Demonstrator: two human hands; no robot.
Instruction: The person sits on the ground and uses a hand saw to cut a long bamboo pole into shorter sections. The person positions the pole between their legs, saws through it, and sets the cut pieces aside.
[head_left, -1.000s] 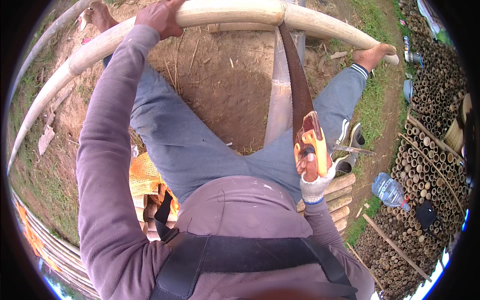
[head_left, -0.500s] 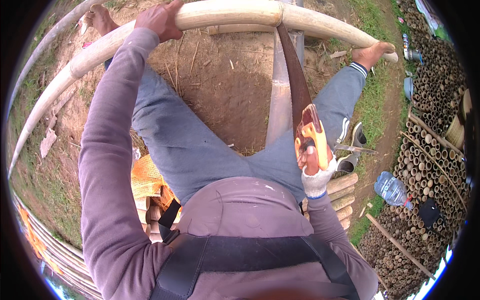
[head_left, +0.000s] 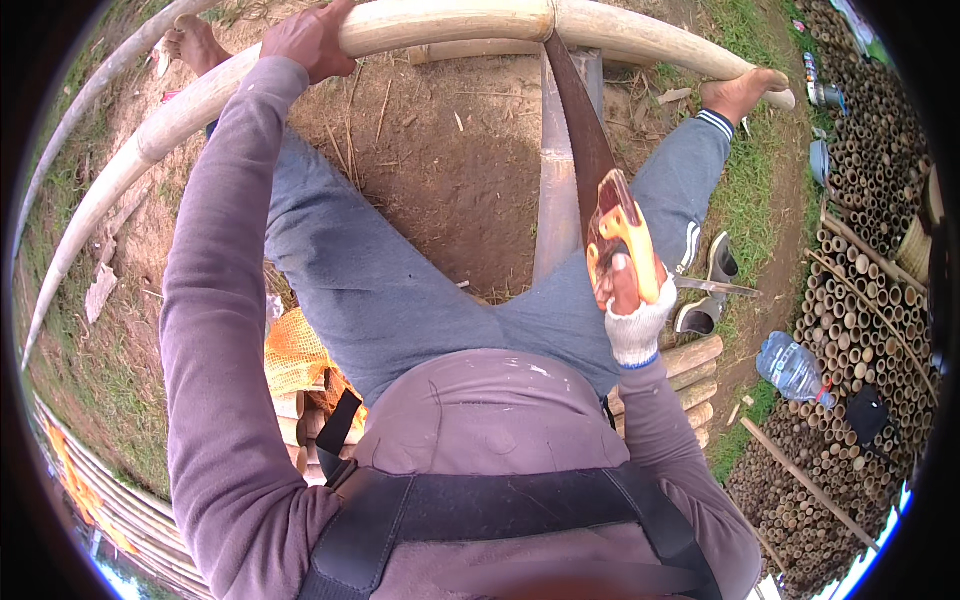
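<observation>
A long pale bamboo pole lies crosswise in front of me. My left hand is closed around it, left of the middle. In my right hand, which wears a white fingerless glove, I grip the yellow-and-brown handle of a hand saw. The saw's dark blade points away from me, its far end touching the pole at a joint. My bare right foot rests against the pole's right part, and the left foot is near it at the far left. Beneath the pole, another bamboo piece runs toward me.
Stacked cut bamboo fills the right side, with a clear plastic bottle on it. Grey shoes and a metal blade lie by my right leg. Orange netting and short bamboo lengths are beside my hips.
The saw and my right hand have shifted slightly, with the blade still at the same joint. My left hand keeps its hold on the pole; the whole view has moved a little.
</observation>
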